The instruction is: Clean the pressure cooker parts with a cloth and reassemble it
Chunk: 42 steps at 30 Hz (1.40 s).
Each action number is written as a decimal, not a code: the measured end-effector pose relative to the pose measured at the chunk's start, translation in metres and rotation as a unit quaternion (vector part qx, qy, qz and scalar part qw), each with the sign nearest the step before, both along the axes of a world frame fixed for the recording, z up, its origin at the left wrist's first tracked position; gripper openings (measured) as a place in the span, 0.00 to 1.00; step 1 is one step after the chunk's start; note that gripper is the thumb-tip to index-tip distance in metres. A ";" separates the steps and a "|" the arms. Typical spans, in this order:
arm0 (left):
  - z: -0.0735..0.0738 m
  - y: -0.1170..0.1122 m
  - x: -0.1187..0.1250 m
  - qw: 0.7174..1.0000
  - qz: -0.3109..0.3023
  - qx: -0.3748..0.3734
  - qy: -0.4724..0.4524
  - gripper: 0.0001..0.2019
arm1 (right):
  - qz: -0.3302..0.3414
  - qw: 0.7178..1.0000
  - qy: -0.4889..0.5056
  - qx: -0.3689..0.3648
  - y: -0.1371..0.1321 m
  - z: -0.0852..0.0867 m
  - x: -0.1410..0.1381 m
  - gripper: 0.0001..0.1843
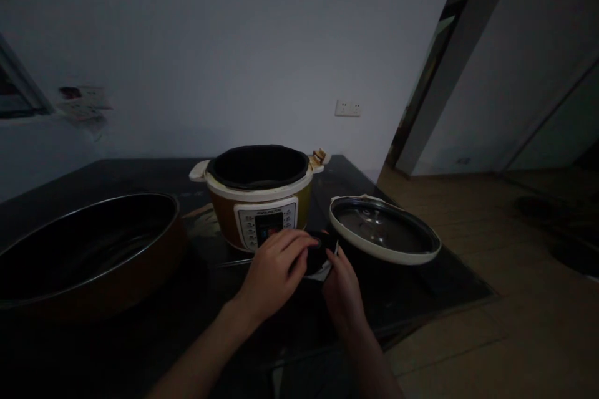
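Both my hands meet in front of an electric cooker (222, 218), over the near part of the dark table. Between them is a small dark object (316, 260) with a pale lower edge; the dim light hides its exact kind. My left hand (275, 269) pinches it from the left, fingertips at its top. My right hand (344, 290) grips its right edge, with the thumb on the near side. Close behind the left fingers is the cooker's control panel (248, 224). Its body stands without a lid, and a dark pot lining (257, 168) shows inside.
A large brown pan (140, 262) stands at the left. A glass lid with a pale rim (388, 255) lies to the right of the cooker. The black table (440, 299) ends at the right above a tiled floor. A wall socket (347, 108) is behind.
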<state>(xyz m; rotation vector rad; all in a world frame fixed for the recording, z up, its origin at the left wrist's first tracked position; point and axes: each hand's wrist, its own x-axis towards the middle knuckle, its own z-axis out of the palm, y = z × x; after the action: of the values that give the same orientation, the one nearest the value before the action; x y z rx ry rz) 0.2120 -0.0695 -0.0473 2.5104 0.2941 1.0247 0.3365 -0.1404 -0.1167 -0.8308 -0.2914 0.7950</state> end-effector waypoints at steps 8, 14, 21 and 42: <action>-0.065 -0.006 0.023 0.950 -0.026 -0.303 0.070 0.21 | 0.087 0.994 0.055 -0.034 -0.054 -0.004 0.025 0.23; -0.084 -0.021 0.066 0.934 -0.069 -0.325 0.130 0.20 | -0.017 0.957 -0.216 -0.194 -0.089 -0.032 0.091 0.21; -0.086 -0.046 0.072 0.958 -0.068 -0.209 0.184 0.22 | -0.139 0.825 -0.460 -0.297 -0.107 -0.043 0.124 0.20; -0.080 -0.051 0.061 0.937 -0.183 -0.024 0.296 0.28 | -0.010 0.481 -0.807 -0.344 -0.144 -0.079 0.128 0.23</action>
<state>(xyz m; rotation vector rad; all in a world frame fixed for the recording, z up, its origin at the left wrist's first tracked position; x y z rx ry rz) 0.2734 -0.1207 -0.1277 2.6337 0.0087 0.1030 0.4647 -0.2847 -0.1955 -2.2232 -1.7227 -0.2783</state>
